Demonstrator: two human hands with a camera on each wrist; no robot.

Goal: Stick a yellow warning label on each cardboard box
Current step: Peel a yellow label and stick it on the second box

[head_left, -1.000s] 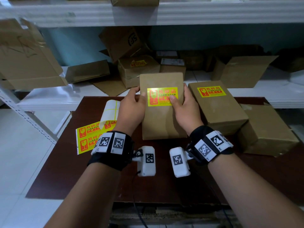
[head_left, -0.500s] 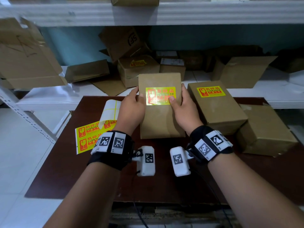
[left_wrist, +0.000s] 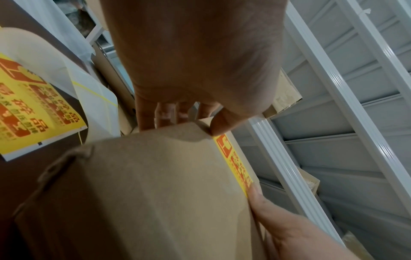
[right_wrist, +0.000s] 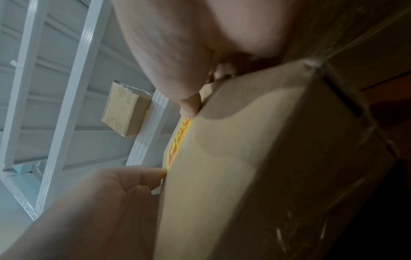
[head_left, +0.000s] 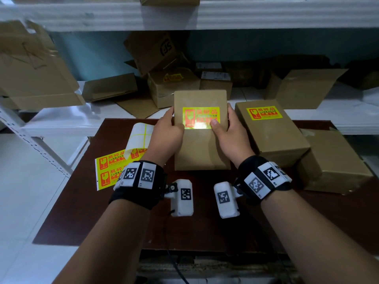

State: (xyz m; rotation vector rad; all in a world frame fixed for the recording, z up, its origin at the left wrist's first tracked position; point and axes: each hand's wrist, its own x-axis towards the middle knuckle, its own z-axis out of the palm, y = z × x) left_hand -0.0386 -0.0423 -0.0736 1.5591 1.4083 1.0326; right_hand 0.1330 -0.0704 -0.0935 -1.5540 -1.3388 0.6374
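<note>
Both hands on the box, thumbs on the sticker

Left hand point(head_left: 167, 132) and right hand point(head_left: 229, 133) grip the cardboard box point(head_left: 202, 148) by its sides over the brown table point(head_left: 205, 226), thumbs pressing the yellow warning label point(head_left: 201, 117). Label sheet point(head_left: 111, 168) at 9 o'clock, labelled box point(head_left: 270, 134) at 3, shelf point(head_left: 61, 121) at 12.

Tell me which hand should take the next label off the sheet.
Left, probably. The left hand grips the held box on the side where the label sheet lies on the table; the right hand would have to cross over the box.
</note>
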